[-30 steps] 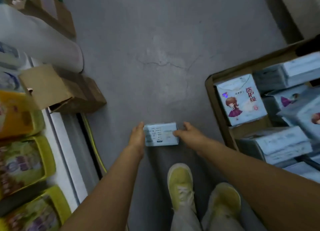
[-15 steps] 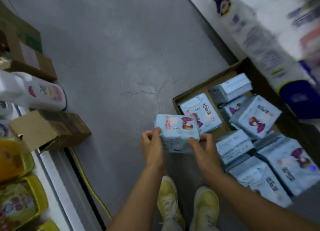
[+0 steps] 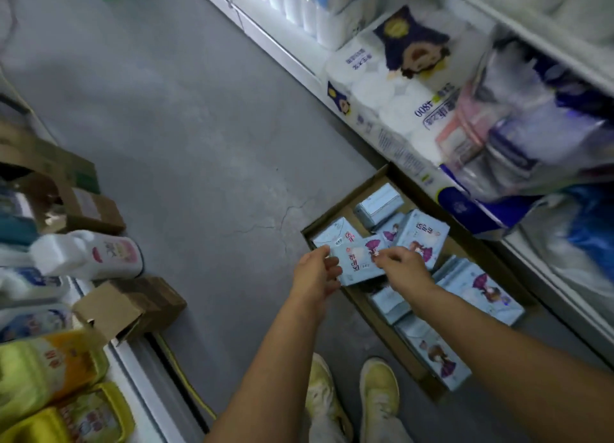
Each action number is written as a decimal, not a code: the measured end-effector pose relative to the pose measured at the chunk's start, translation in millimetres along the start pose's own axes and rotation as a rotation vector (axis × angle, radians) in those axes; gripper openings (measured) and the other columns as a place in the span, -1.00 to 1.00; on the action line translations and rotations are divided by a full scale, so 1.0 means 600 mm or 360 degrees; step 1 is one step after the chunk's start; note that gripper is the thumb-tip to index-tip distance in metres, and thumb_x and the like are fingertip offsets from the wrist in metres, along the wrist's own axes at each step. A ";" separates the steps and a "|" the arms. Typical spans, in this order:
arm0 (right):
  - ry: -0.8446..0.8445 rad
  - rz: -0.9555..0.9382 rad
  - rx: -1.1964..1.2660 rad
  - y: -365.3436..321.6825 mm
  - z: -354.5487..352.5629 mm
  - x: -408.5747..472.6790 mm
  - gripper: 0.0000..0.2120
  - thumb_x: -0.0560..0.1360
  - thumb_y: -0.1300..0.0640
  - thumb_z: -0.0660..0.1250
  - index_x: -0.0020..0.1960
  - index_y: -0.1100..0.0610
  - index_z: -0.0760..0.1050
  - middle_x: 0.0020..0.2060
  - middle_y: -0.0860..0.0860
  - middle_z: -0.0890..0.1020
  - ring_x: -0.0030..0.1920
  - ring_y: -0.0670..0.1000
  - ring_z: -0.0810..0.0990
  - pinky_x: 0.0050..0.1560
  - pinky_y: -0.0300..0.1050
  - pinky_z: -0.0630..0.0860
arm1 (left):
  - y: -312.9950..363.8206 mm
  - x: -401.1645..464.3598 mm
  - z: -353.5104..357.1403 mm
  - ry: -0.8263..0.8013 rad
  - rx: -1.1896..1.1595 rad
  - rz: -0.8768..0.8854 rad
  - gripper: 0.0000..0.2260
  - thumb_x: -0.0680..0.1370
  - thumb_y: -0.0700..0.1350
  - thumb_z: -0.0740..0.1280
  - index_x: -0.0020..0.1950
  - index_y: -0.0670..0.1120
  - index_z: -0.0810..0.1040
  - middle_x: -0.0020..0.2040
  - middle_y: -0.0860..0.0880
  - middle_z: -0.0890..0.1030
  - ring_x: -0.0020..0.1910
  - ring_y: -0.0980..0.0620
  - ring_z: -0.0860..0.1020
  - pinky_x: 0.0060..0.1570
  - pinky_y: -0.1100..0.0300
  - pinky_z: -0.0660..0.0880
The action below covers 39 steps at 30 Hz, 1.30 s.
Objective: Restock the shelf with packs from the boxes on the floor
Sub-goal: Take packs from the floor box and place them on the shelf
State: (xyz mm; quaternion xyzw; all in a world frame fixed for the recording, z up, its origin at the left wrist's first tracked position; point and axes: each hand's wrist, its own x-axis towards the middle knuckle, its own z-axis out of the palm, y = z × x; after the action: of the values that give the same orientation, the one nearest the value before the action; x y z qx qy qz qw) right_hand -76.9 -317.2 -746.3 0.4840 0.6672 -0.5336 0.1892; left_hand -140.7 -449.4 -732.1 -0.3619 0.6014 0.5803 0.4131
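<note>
I'm looking down on a grey concrete floor that fills the middle, cracked near the centre. On the right runs the white shelf, loaded with big white tissue bundles printed with a cartoon figure, and blurred blue-and-pink packs further right that I can't read. On the left I see another shelf edge with a white bottle lying on its side, yellow pouches near me, and a few brown cartons on the floor beside them. Right of centre, against the foot of the right shelf, sits the open cardboard box, holding a jumble of pale blue packs with a purple-dressed girl on them. I've got one pale blue pack held up just over the near-left corner of that box, between both hands. My left hand grasps its left edge, fingers curled round it; my right hand pinches its right side from above. Nearest me, two yellow-green shoes stand on the floor, left of the box.
</note>
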 end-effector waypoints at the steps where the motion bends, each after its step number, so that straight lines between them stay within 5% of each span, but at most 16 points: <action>1: -0.0006 -0.0017 0.0058 -0.021 -0.014 -0.021 -0.83 0.58 0.19 0.27 0.16 0.14 0.51 -0.07 0.02 0.55 -0.15 -0.05 0.49 -0.31 -0.22 0.41 | 0.014 -0.024 0.001 0.0000 -0.0021 0.0028 -0.90 0.63 -0.11 0.23 0.02 -0.11 0.51 -0.18 -0.05 0.54 -0.31 0.09 0.46 -0.31 0.23 0.34; 5: 0.0013 -0.0072 0.0288 -0.090 -0.071 -0.110 -0.87 0.58 0.19 0.25 0.09 0.10 0.52 -0.13 0.03 0.56 -0.11 -0.02 0.53 0.04 0.02 0.58 | 0.072 -0.127 0.008 -0.0088 -0.0100 0.0153 -0.88 0.63 -0.09 0.24 -0.02 -0.10 0.52 -0.10 -0.06 0.61 -0.14 0.01 0.60 -0.13 0.13 0.52; 10: 0.0067 -0.0181 0.0612 -0.167 -0.150 -0.227 -0.87 0.57 0.23 0.24 0.02 0.11 0.55 -0.09 0.11 0.60 -0.17 0.01 0.58 -0.29 -0.19 0.52 | 0.135 -0.257 0.026 -0.0216 -0.0190 0.0279 -0.84 0.63 -0.09 0.24 0.13 -0.12 0.51 -0.07 -0.07 0.64 -0.10 -0.02 0.62 -0.15 0.11 0.54; 17: 0.0202 -0.0348 0.0919 -0.226 -0.262 -0.416 -0.89 0.59 0.20 0.26 0.03 0.11 0.56 -0.09 0.11 0.68 -0.18 0.02 0.62 -0.17 -0.10 0.52 | 0.211 -0.472 0.069 -0.0511 -0.0084 0.0497 -0.79 0.64 -0.09 0.24 0.22 -0.14 0.51 -0.01 -0.10 0.65 -0.09 -0.02 0.64 -0.16 0.12 0.54; 24: 0.0481 -0.0573 0.1180 -0.254 -0.375 -0.608 -0.87 0.60 0.23 0.24 0.02 0.13 0.56 -0.17 0.13 0.66 -0.28 0.01 0.59 -0.31 -0.18 0.49 | 0.255 -0.657 0.108 -0.0851 0.0077 0.0657 -0.82 0.64 -0.08 0.23 0.17 -0.12 0.53 0.05 -0.11 0.65 -0.01 -0.05 0.62 0.02 0.07 0.55; 39: 0.1110 -0.0857 0.1428 -0.140 -0.591 -0.885 -0.85 0.60 0.28 0.21 0.05 0.19 0.55 -0.16 0.17 0.68 -0.28 0.05 0.62 -0.28 -0.13 0.49 | 0.198 -0.938 0.278 -0.1471 0.0493 0.0911 -0.87 0.62 -0.11 0.28 0.08 -0.12 0.57 -0.04 -0.10 0.68 -0.07 -0.06 0.63 -0.06 0.05 0.56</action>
State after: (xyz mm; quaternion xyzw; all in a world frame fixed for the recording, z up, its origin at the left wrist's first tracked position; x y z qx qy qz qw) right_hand 189.7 -232.1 -166.4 0.4769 0.4992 -0.6013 -0.4022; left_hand -13.0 -300.2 -166.1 0.1721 0.5104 0.6722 0.5080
